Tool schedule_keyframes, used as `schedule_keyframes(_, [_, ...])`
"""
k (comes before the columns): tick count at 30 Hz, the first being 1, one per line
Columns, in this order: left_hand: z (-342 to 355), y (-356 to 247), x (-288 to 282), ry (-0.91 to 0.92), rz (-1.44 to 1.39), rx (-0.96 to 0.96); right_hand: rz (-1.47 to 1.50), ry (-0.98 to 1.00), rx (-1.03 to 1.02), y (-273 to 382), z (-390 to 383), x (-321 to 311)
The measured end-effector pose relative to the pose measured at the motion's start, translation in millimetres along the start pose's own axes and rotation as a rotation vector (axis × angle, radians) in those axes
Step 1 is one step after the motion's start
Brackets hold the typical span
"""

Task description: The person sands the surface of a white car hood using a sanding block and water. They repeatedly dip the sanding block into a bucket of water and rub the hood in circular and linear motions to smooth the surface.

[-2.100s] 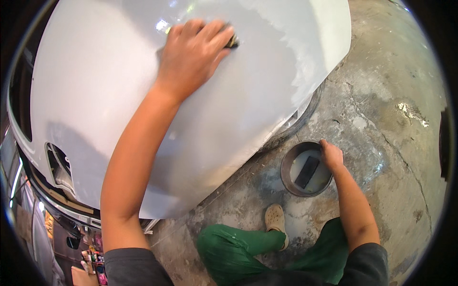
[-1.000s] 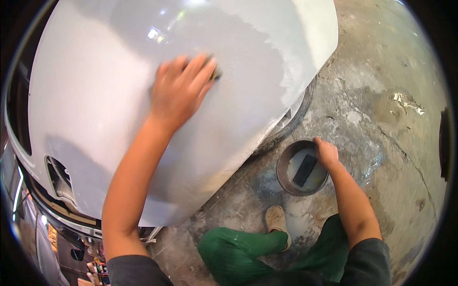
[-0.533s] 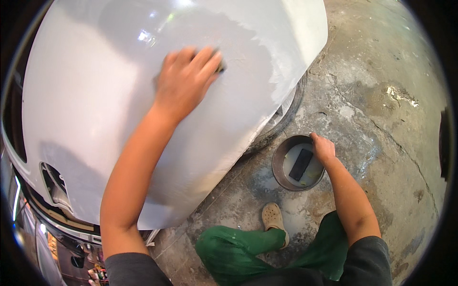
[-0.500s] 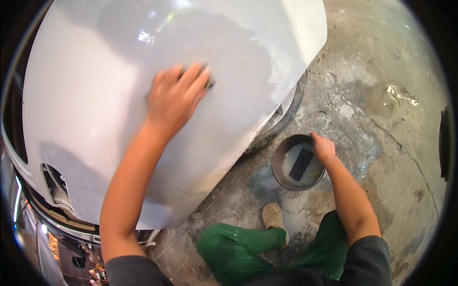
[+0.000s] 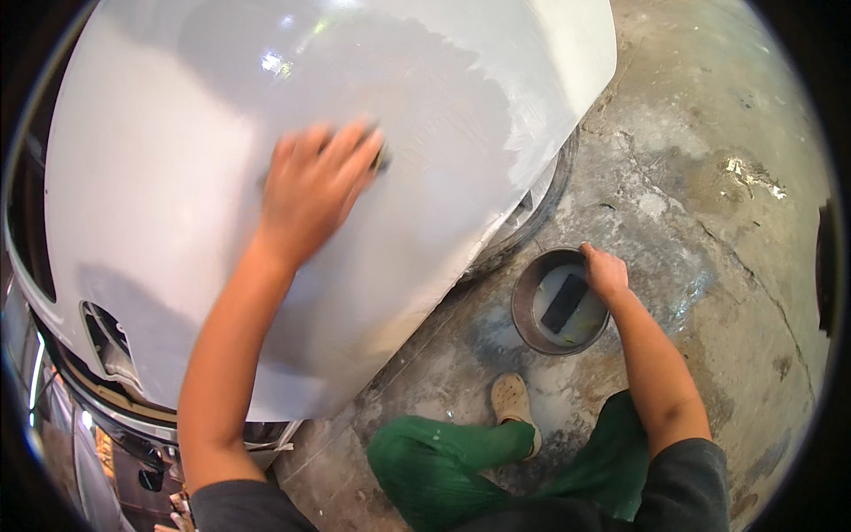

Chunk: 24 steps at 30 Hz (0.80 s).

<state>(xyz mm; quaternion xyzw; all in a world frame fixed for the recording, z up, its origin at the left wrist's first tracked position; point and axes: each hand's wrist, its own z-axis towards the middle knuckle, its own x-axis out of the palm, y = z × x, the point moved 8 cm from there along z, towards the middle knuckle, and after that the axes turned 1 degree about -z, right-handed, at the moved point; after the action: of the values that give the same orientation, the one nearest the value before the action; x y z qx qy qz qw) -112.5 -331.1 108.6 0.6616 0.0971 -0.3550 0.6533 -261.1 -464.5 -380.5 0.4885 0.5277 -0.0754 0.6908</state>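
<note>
My left hand (image 5: 310, 182), slightly blurred, presses down on a white car body panel (image 5: 151, 177) at the edge of a smooth grey patch (image 5: 434, 106). Its fingers are closed over a small dark pad (image 5: 382, 160) with a yellowish edge, most of it hidden beneath the hand. To the right, my right hand (image 5: 605, 273) grips the rim of a round, dark bucket (image 5: 525, 310). Cloudy, whitish liquid (image 5: 551, 288) fills the bucket's bottom, and a black rectangular block (image 5: 564, 303) lies tilted in it.
Below the panel's right edge shows a tyre (image 5: 563, 182). Cracked, stained concrete floor (image 5: 691, 230) stretches to the right. My foot in a beige clog (image 5: 511, 399) is just below the bucket. An opening (image 5: 106, 332) is cut in the panel's lower left.
My left hand has slid a little down and to the left across the panel with the pad. My right hand keeps its hold on the bucket.
</note>
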Motion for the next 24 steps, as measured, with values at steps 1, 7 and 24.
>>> schedule_keyframes(1, [-40.0, -10.1, -14.4, -0.018, 0.023, 0.024, -0.008, 0.02, 0.003, -0.4, -0.2, 1.4])
schedule_keyframes(7, [-35.3, 0.5, -17.4, 0.027, 0.035, 0.014, -0.034, 0.03, -0.001, 0.0, -1.2, 1.3])
schedule_keyframes(24, [19.0, 48.0, -21.5, -0.09, 0.051, -0.094, -0.022, 0.039, 0.0, 1.9, 1.0, 0.0])
